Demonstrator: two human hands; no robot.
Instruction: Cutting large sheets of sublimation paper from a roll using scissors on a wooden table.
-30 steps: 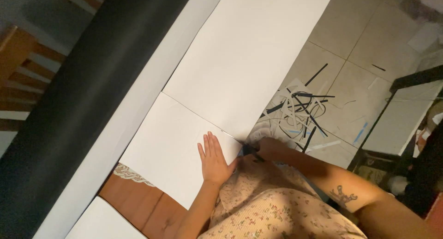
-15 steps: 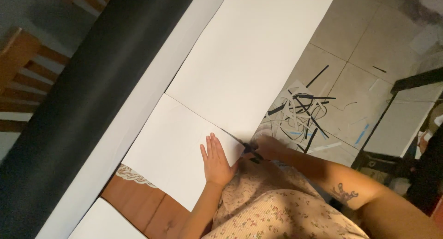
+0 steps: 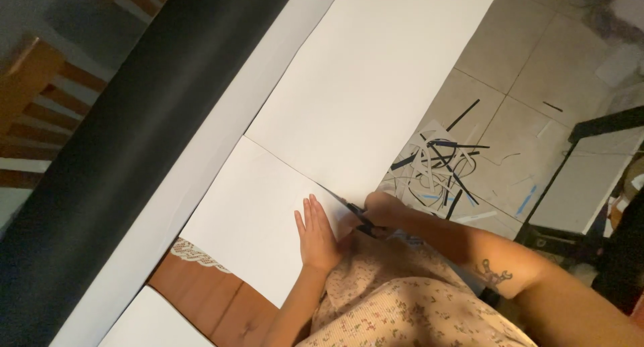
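While the left hand (image 3: 317, 236) lies spread flat on the white sheet (image 3: 322, 152), the right hand (image 3: 382, 209) grips scissors (image 3: 352, 216) at its near edge, the marked line running away toward the black roll (image 3: 134, 139)

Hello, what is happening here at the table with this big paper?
A person is cutting a large white sheet with scissors. The right hand holds the scissors at the sheet's near edge, on a thin line that runs across the paper. The left hand lies flat on the part of the sheet beside the cut and presses it down. Black and white paper strips lie in a heap on the tiled floor. A wide black roll lies along the far side.
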